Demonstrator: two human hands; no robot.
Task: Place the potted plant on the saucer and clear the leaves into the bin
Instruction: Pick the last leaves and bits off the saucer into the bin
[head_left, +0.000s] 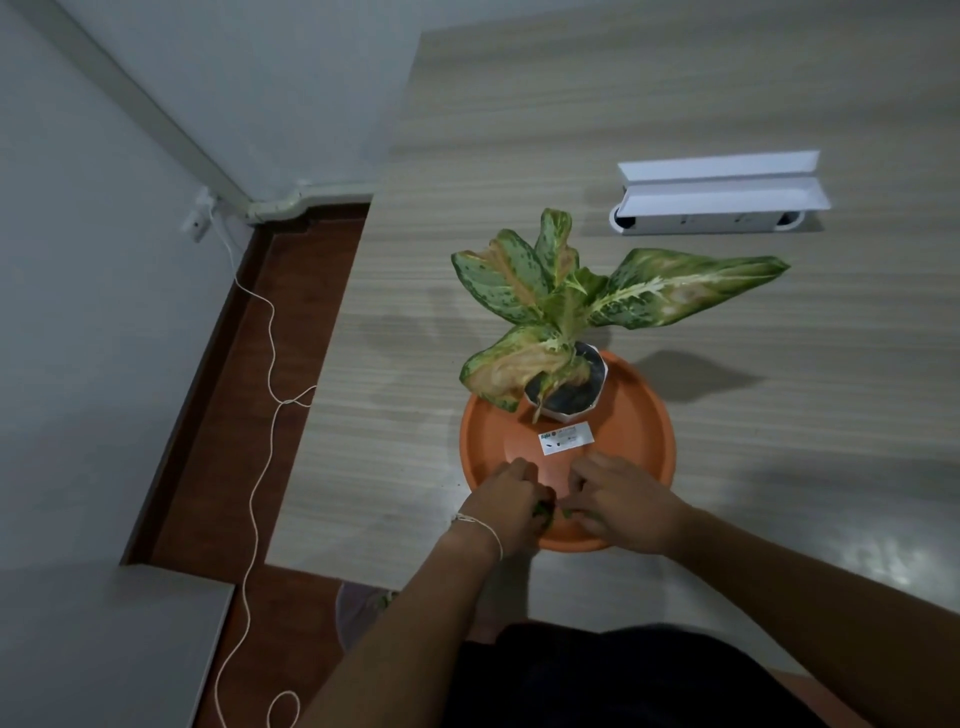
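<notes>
A potted plant with large green, yellow-blotched leaves stands in a white pot (569, 388) on the far side of a round orange saucer (641, 428) on the wooden table. Both hands work at the saucer's near rim. My left hand (506, 506) is curled around small green leaf pieces (698, 512). My right hand (621, 501) pinches another green leaf bit right beside it. A white label (566, 437) lies in the saucer between the pot and my hands.
A white cable outlet box (719, 200) with its lid up sits at the table's far right. Below the table's near-left edge, a pale purple bin (358, 613) stands on the reddish floor. A white cord (257, 467) trails along the floor by the wall.
</notes>
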